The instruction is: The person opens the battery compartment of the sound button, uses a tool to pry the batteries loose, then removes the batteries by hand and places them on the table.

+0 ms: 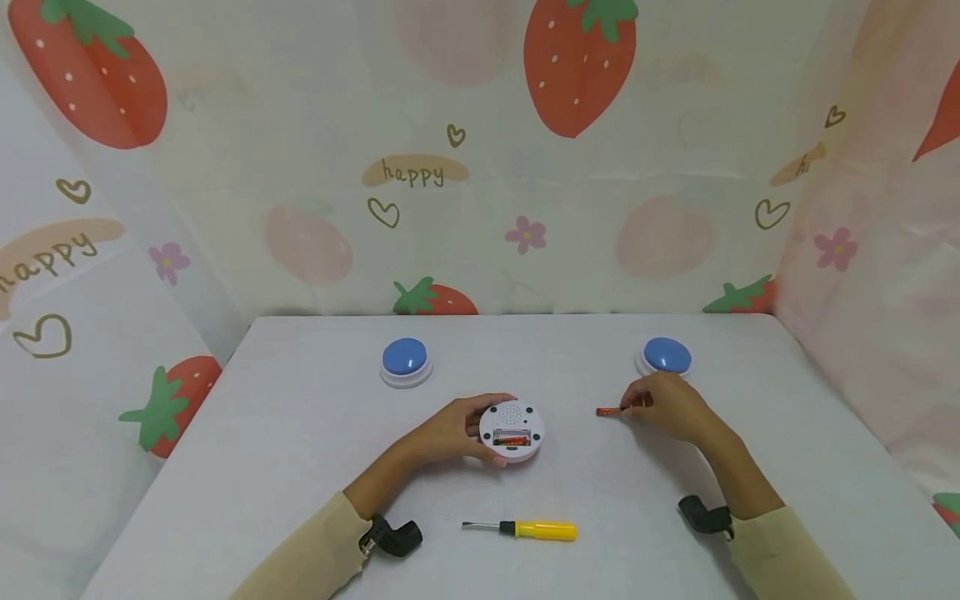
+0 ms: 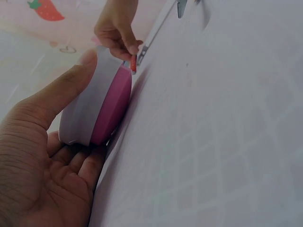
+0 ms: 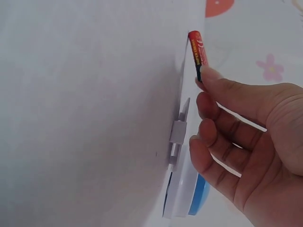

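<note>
My left hand (image 1: 447,433) grips a round push-button (image 1: 512,454) by its edge, thumb on the near side. Its white underside faces up, with speaker holes, dark feet and an uncovered battery compartment (image 1: 512,431). A red battery (image 1: 512,441) lies in the near half of that compartment. From the left wrist, the button's pink top (image 2: 113,104) shows facing down, close over the table. My right hand (image 1: 670,407) pinches another small red-and-black battery (image 3: 198,49) by one end between thumb and index finger, its other fingers loosely bent.
Two blue push-buttons with white bases stand farther back, one at left (image 1: 405,358) and one at right (image 1: 667,354), partly behind the right hand. A yellow-handled screwdriver (image 1: 543,531) lies near the front. A small pale plastic piece (image 3: 178,132) is beside the right-hand button.
</note>
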The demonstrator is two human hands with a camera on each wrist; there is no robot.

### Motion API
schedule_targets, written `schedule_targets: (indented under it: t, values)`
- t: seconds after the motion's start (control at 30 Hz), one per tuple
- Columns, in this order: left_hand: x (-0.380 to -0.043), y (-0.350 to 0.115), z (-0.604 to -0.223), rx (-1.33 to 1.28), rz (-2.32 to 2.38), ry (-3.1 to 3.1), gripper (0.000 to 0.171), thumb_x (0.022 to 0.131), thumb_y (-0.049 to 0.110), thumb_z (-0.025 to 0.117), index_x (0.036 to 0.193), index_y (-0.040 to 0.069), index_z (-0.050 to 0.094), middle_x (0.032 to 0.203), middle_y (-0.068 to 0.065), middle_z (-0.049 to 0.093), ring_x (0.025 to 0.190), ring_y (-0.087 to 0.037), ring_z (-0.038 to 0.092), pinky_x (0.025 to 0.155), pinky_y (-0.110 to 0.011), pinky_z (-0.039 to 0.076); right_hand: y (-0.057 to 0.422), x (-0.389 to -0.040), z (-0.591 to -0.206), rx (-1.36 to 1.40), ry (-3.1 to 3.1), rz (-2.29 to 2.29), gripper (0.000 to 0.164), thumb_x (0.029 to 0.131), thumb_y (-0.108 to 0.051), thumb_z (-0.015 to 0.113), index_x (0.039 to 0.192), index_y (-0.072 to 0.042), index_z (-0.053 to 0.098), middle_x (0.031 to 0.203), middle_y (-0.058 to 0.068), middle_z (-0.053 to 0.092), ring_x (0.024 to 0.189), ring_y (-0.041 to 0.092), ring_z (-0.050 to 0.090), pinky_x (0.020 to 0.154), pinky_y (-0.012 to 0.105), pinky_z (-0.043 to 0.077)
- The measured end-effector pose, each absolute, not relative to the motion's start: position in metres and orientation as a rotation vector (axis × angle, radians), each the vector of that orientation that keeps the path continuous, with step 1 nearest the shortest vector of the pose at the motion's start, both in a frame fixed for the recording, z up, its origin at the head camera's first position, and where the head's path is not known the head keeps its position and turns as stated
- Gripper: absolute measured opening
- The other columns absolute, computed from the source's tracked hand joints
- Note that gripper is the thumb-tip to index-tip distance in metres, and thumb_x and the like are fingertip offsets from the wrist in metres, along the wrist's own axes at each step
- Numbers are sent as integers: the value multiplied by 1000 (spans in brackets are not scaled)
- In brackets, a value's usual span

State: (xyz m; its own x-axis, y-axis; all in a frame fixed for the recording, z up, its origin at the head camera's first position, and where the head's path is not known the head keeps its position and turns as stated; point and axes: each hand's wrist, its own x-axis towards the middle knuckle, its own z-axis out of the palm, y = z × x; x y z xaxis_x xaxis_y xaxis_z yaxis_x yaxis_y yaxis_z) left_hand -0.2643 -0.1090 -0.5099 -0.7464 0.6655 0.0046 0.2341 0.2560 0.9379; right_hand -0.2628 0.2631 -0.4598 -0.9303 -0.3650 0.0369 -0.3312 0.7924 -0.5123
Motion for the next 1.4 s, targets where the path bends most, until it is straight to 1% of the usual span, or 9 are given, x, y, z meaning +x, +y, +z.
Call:
schedule_targets:
  t: [0.37,1.03,1.23,1.4]
  values:
    - [-263,-109,-510,810,1489,2143,88,76,18,91,152,22,46,147,2,53,129,-16,54,107,-26,46,258,-261,-457,-521,2912,-711,8,87,-4,78,91,-11,78,76,-4,64,72,16,52,64,30,45]
    - [-263,-109,-510,821,1480,2155,88,76,19,92,152,24,47,146,3,54,128,-15,55,106,-25,46,253,-258,-456,-517,2935,-591,9,86,-5,79,89,-13,77,73,-5,62,70,15,51,64,31,44]
    - [-263,-108,-511,811,1486,2148,88,76,18,92,151,23,47,146,2,54,127,-16,56,106,-25,46,250,-254,-452,-500,2964,-521,9,87,-5,78,91,-13,76,75,-3,61,71,15,51,63,30,44]
    - [-264,-108,-510,823,1491,2136,88,75,17,92,151,22,47,145,2,55,127,-16,56,106,-25,47,244,-246,-439,-519,3006,-471,12,87,-6,79,97,-11,76,76,-4,60,69,14,52,60,28,45]
